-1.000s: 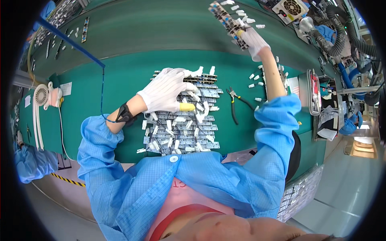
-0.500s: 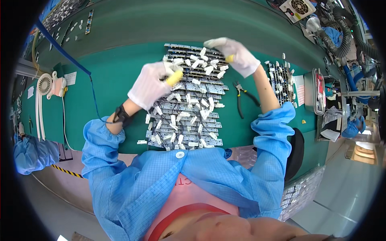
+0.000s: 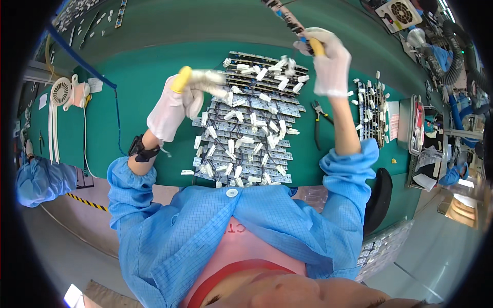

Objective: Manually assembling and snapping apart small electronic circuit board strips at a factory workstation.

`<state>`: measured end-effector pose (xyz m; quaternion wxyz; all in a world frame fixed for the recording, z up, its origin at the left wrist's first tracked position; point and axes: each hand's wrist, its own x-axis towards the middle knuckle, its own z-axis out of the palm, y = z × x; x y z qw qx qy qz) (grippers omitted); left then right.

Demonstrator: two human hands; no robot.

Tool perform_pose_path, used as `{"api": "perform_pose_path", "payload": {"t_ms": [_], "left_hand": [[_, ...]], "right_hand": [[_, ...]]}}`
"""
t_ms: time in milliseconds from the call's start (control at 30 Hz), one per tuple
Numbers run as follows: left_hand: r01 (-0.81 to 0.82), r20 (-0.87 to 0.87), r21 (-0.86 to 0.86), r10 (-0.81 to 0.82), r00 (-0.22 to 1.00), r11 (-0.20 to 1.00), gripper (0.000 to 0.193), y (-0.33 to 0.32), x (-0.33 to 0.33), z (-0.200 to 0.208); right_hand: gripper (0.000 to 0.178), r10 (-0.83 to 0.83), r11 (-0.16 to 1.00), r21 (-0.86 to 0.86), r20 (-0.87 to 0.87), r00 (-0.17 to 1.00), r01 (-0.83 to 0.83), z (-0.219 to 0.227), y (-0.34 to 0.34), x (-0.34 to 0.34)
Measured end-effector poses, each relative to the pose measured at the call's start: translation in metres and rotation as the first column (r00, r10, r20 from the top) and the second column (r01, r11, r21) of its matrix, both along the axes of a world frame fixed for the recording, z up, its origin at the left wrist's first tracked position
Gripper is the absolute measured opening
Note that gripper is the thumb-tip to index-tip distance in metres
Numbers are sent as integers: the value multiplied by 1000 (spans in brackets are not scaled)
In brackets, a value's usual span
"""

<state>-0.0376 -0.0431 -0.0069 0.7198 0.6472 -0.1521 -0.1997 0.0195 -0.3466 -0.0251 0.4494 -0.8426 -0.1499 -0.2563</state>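
Observation:
My right hand (image 3: pixel 331 64), in a white glove with yellow fingertip covers, is closed on one end of a narrow circuit board strip (image 3: pixel 290 21). The strip is raised beyond the far edge of the stacked boards and tilts up to the left. My left hand (image 3: pixel 177 102), gloved the same way, hovers at the left side of the stack with fingers apart and partly blurred; I see nothing in it. Between my arms lie rows of circuit board strips (image 3: pixel 267 155) with black wires and white connectors scattered over them.
Pliers (image 3: pixel 317 126) lie right of the boards. Further right are more board strips (image 3: pixel 366 110) and a clear bin (image 3: pixel 415 126). A small fan (image 3: pixel 61 92) stands at left, near a blue cord (image 3: pixel 118 110). A co-worker's blue sleeve (image 3: pixel 49 179) shows at far left.
My right hand has moved up and right and now holds a raised board strip. My left hand has drawn left off the stack, its fingers opening out. The view has shifted slightly.

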Motion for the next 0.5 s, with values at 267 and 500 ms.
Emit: {"api": "perform_pose_path", "payload": {"t_ms": [267, 500], "left_hand": [[-50, -101, -206, 30, 994, 977, 47, 2, -34, -5], [-67, 190, 133, 41, 981, 989, 46, -4, -39, 3]], "right_hand": [[43, 250, 873, -473, 221, 942, -121, 35, 25, -103], [52, 197, 901, 426, -577, 793, 86, 40, 23, -130]]}}
